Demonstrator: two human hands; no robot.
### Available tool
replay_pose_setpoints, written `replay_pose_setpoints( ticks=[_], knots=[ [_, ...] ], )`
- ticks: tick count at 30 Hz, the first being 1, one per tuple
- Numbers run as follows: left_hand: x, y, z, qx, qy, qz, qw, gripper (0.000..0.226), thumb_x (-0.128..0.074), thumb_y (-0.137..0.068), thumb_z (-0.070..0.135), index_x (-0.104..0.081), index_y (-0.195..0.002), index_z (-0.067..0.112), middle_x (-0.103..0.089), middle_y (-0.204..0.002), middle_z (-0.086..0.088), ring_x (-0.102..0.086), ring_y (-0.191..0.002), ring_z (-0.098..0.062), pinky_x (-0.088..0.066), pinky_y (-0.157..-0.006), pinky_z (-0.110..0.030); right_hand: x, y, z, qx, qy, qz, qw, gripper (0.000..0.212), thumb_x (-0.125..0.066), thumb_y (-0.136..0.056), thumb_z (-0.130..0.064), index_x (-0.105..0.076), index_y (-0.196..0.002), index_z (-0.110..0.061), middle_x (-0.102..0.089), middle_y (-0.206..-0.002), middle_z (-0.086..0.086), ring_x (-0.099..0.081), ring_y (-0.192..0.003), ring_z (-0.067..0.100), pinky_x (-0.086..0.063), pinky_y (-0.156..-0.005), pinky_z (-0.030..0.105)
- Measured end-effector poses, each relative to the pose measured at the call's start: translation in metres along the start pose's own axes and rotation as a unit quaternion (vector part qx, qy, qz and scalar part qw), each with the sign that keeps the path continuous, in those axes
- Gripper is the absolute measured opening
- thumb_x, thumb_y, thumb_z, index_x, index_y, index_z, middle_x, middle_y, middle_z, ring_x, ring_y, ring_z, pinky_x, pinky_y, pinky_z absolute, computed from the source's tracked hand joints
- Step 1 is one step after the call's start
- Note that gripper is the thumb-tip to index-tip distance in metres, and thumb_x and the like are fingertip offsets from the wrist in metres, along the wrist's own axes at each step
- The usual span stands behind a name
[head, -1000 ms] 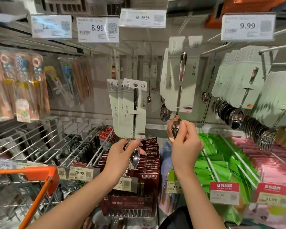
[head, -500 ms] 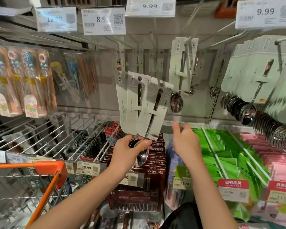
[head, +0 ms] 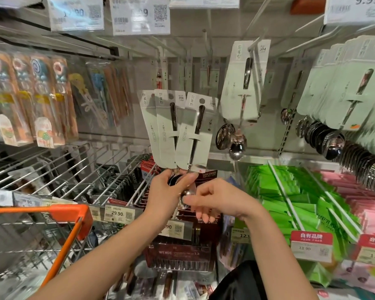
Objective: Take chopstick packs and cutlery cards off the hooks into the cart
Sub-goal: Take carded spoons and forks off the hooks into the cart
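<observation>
Presently, a fan of spoon cards [head: 178,128] is gripped by its spoon bowls in the left hand [head: 168,191], off the hooks, above the chopstick packs [head: 183,254]. Nothing is held by the right hand [head: 220,197], whose loosely curled fingers hang just beside the bowls. An orange-rimmed cart [head: 52,210] is seen lower left.

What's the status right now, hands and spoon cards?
Left hand grips fanned spoon cards by the bowls. Right hand loose, fingers at the lowest spoon. Cards not yet in cart. More cards on hook; nothing in the way.
</observation>
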State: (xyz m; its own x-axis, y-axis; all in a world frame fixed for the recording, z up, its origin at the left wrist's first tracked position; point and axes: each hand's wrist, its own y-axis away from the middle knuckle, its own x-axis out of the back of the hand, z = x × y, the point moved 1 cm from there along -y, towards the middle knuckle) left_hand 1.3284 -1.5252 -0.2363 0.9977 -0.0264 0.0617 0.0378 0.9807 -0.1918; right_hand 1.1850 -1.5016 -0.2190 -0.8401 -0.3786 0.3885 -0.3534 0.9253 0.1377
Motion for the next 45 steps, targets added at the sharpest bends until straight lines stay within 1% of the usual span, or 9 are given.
replay_pose_setpoints(
  ticks=[3,7,13,18,21,26,32,37,45],
  knots=[
    [-0.002,0.002,0.004,0.0,0.015,-0.003,1.0,0.015,-0.067,-0.087,0.023,-0.064,-0.094,0.01,-0.067,-0.077,0.001,-0.061,-0.054,0.004,-0.043,-0.046,-0.011,-0.002,-0.003,0.002,0.012,-0.005,0.012,1.0,0.026,-0.062,-0.091,-0.028,-0.061,-0.07,-0.012,-0.065,-0.065,0.007,-0.057,-0.048,0.01,-0.046,-0.046,0.019],
    [0.002,-0.001,0.004,-0.017,-0.002,0.012,1.0,0.043,-0.051,-0.08,0.054,-0.067,-0.089,0.015,-0.071,-0.083,0.003,-0.063,-0.068,0.001,-0.045,-0.065,-0.014,-0.001,-0.006,0.001,-0.005,-0.026,0.055,0.998,0.026,-0.051,-0.099,-0.02,-0.058,-0.077,-0.007,-0.064,-0.066,0.008,-0.057,-0.046,0.011,-0.045,-0.043,0.019],
    [0.006,-0.008,0.003,-0.008,0.039,0.033,0.999,0.034,-0.04,-0.101,0.03,-0.068,-0.092,0.015,-0.073,-0.087,0.007,-0.065,-0.078,0.011,-0.042,-0.069,-0.001,0.006,-0.007,0.002,0.001,-0.06,0.23,0.971,0.025,-0.036,-0.103,-0.013,-0.052,-0.086,-0.004,-0.067,-0.062,0.012,-0.051,-0.035,0.014,-0.041,-0.037,0.022],
    [0.008,-0.009,-0.005,-0.003,0.024,0.032,0.999,0.032,-0.047,-0.098,0.037,-0.071,-0.087,0.02,-0.075,-0.095,0.003,-0.065,-0.101,-0.007,-0.043,-0.092,-0.027,0.011,-0.003,0.001,0.124,-0.045,0.43,0.893,0.031,-0.043,-0.1,-0.013,-0.055,-0.072,-0.015,-0.054,-0.053,0.002,-0.043,-0.039,0.003,-0.035,-0.047,0.018],
    [0.008,-0.008,-0.006,-0.005,0.025,0.027,0.999,0.029,-0.051,-0.095,0.038,-0.072,-0.085,0.02,-0.074,-0.094,0.005,-0.064,-0.1,-0.004,-0.042,-0.086,-0.022,0.01,0.002,0.004,0.172,-0.073,0.495,0.849,0.031,-0.045,-0.1,-0.015,-0.055,-0.071,-0.013,-0.047,-0.056,0.006,-0.041,-0.045,0.005,-0.034,-0.045,0.012],
    [0.007,-0.006,-0.003,-0.01,0.011,0.016,1.0,0.028,-0.055,-0.093,0.039,-0.073,-0.086,0.018,-0.074,-0.089,0.013,-0.062,-0.089,0.01,-0.038,-0.077,-0.013,0.01,-0.003,0.023,0.21,-0.056,0.596,0.773,0.03,-0.04,-0.097,-0.029,-0.046,-0.068,-0.03,-0.047,-0.051,-0.01,-0.041,-0.047,0.005,-0.035,-0.047,0.028],
    [0.006,-0.005,-0.004,-0.017,0.013,0.012,1.0,0.031,-0.057,-0.09,0.04,-0.073,-0.086,0.014,-0.074,-0.085,0.014,-0.063,-0.083,0.011,-0.04,-0.078,-0.017,0.007,-0.001,0.014,0.248,-0.13,0.64,0.716,0.037,-0.039,-0.102,-0.012,-0.04,-0.066,-0.021,-0.05,-0.051,-0.013,-0.043,-0.039,0.004,-0.036,-0.042,0.019],
    [0.006,-0.005,-0.005,-0.012,0.017,0.01,1.0,0.031,-0.057,-0.091,0.039,-0.073,-0.087,0.012,-0.074,-0.085,0.014,-0.063,-0.085,0.011,-0.039,-0.078,-0.016,0.01,-0.002,0.019,0.222,-0.089,0.657,0.715,0.036,-0.042,-0.102,-0.018,-0.045,-0.067,-0.025,-0.055,-0.051,-0.014,-0.048,-0.041,0.01,-0.047,-0.049,0.04],
    [0.005,-0.003,-0.005,-0.006,0.014,0.01,1.0,0.031,-0.058,-0.09,0.039,-0.073,-0.087,0.012,-0.073,-0.082,0.013,-0.064,-0.081,0.008,-0.041,-0.077,-0.019,0.015,-0.007,0.022,0.22,-0.059,0.661,0.715,0.036,-0.044,-0.101,-0.025,-0.051,-0.066,-0.021,-0.054,-0.044,-0.006,-0.051,-0.04,0.012,-0.045,-0.053,0.033]
  ],
)
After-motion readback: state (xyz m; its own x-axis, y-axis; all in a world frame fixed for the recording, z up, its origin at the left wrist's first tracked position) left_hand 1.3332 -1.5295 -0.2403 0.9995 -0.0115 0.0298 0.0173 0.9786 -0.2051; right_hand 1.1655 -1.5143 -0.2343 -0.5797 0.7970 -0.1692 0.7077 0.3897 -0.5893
